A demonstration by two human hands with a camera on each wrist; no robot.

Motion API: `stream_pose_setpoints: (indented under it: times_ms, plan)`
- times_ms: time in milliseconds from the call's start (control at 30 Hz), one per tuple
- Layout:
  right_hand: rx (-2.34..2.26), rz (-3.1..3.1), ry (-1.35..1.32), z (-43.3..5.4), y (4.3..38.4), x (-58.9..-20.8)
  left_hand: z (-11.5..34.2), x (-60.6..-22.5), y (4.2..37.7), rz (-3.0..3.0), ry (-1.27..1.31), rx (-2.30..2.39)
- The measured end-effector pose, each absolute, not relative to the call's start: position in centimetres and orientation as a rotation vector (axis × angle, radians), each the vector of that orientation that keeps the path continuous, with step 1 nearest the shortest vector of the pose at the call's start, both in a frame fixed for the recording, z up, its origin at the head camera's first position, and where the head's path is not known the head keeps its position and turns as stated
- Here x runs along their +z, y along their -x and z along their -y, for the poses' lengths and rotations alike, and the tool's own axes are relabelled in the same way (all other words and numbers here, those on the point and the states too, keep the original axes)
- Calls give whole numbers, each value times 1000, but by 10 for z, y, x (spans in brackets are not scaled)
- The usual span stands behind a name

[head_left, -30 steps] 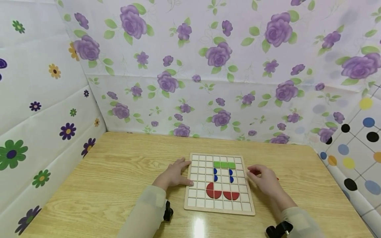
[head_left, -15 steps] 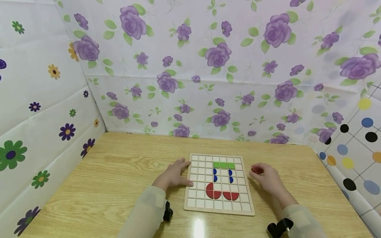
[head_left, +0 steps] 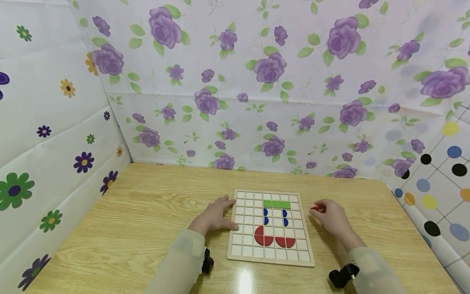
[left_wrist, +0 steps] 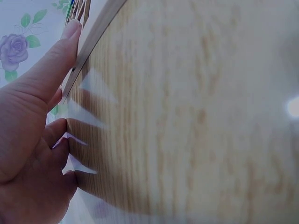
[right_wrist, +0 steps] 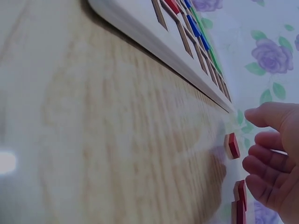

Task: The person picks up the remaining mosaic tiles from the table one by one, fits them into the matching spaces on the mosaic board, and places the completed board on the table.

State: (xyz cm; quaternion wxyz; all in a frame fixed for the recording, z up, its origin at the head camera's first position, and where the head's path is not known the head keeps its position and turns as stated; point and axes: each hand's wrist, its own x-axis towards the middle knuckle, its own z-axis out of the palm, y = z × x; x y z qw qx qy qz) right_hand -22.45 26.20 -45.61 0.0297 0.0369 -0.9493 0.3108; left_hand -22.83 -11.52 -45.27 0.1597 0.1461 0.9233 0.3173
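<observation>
A wooden grid board lies on the table, holding red quarter-circle pieces, small blue half-round pieces and green square pieces. My left hand rests along its left edge, fingers spread and the thumb over the rim. To the right of the board, my right hand hovers low over the table, thumb extended and fingers loosely bent. A loose red piece lies just under its fingertips, with a small gap showing in the right wrist view. More red pieces lie beneath the fingers.
The wood-grain table meets a flower-patterned cloth at the back. Side cloths stand at left and right. A black camera is strapped to the left wrist and another to the right.
My right hand has shifted slightly right and away from the board. A red piece shows more clearly at its fingertips. The left hand and the board pieces stay as they were.
</observation>
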Motion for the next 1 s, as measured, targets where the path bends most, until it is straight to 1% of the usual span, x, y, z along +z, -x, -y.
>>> stream_pose_setpoints:
  times_ms: [533, 1000]
  plan:
    - [759, 3069, 5, -261, 234, -450, 115, -450, 227, -2640, -428, 892]
    - [681, 3091, -48, -258, 237, -451, 115, -450, 228, -2646, -434, 888]
